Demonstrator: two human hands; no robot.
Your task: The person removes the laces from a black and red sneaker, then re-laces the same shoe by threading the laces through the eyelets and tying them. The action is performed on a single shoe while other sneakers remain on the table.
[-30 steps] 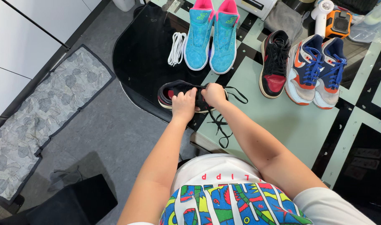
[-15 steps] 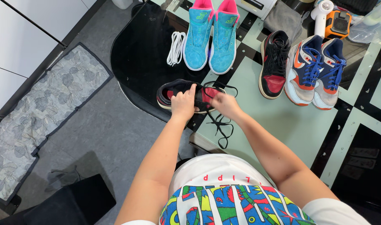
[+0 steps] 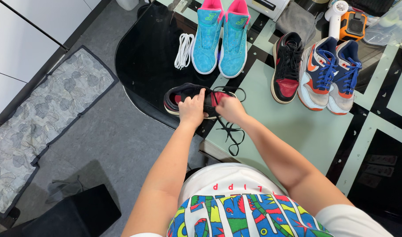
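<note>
Left hand (image 3: 192, 109) fingers clamp the black-and-red shoe (image 3: 183, 94); right hand (image 3: 229, 109) pinches its black lace (image 3: 231, 131). The shoe lies at the glass table (image 3: 297, 131) edge, just below the blue pair (image 3: 220, 35). Best to steady the shoe firmly and draw the lace evenly.

Right hand (image 3: 229, 107) slides off the top of the black-and-red shoe (image 3: 183, 94) to its right end, pinching the black lace (image 3: 229, 131) there now.
</note>
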